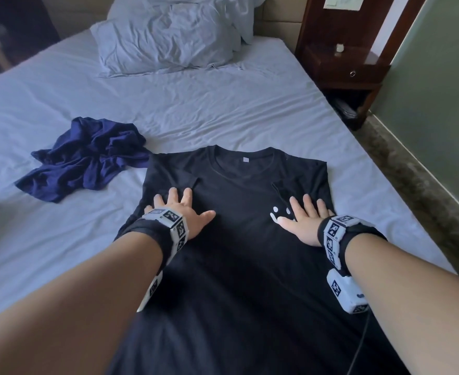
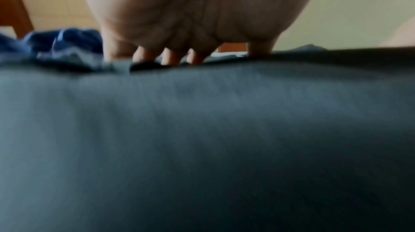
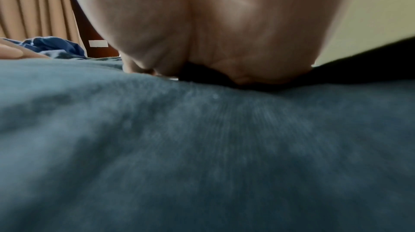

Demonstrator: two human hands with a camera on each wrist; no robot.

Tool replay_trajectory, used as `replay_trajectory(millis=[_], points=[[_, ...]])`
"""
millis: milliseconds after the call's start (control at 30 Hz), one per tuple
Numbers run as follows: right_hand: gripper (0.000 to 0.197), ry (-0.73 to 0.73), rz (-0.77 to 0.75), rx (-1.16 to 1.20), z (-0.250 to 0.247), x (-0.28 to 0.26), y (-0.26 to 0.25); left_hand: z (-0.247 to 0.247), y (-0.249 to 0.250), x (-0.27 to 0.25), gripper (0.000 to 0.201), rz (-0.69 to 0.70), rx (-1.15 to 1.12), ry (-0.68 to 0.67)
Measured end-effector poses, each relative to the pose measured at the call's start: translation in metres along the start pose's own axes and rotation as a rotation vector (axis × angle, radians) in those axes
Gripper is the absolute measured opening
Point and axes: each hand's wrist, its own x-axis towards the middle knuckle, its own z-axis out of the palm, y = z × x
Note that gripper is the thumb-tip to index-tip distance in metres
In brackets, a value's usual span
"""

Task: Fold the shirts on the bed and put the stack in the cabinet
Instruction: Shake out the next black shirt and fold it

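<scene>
Pressing down flat, my left hand (image 1: 181,215) is lying palm-down on the black T-shirt (image 1: 239,239) with its fingers (image 1: 173,197) spread and straight, gripping nothing. My right hand (image 1: 304,221) is doing the same on the other side, fingers extended over the folded-in sleeve edge and thumb lying across a small white print (image 1: 281,213) on the chest. From the left wrist camera I am seeing the left fingertips (image 2: 170,57) touching the dark cloth (image 2: 202,138); the right wrist view is showing only the palm (image 3: 213,31) bearing on the fabric (image 3: 202,147), fingers mostly hidden. The T-shirt is lying spread on the bed (image 1: 223,109), collar away from me, both sleeves folded inward. A crumpled navy shirt (image 1: 85,158) is sitting just beside its left shoulder, touching it at the corner. Further up, a wrinkled pillow (image 1: 169,39) is resting at the head of the bed, and a dark wooden nightstand (image 1: 344,66) is standing to the right.
</scene>
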Motion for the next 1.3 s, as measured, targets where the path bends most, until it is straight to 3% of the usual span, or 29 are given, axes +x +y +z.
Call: replay_trajectory(millis=[133, 233, 433, 1067, 1300], points=[[0.08, 0.075, 0.008, -0.084, -0.025, 0.0, -0.015, -0.027, -0.007, 0.015, 0.091, 0.049, 0.05, 0.159], [0.071, 0.238, -0.079, -0.067, -0.043, 0.009, -0.03, -0.02, -0.015, 0.031, 0.101, 0.033, -0.032, 0.056], [0.081, 0.088, -0.014, 0.024, -0.026, 0.034, -0.013, 0.005, -0.021, 0.039, 0.111, -0.003, -0.038, -0.044], [0.083, 0.092, 0.031, -0.017, -0.02, 0.045, -0.011, 0.01, -0.02, 0.044, 0.116, -0.011, 0.007, -0.082], [0.072, 0.108, -0.013, -0.046, -0.018, 0.044, -0.01, 0.011, -0.018, 0.051, 0.116, -0.023, 0.03, -0.094]])
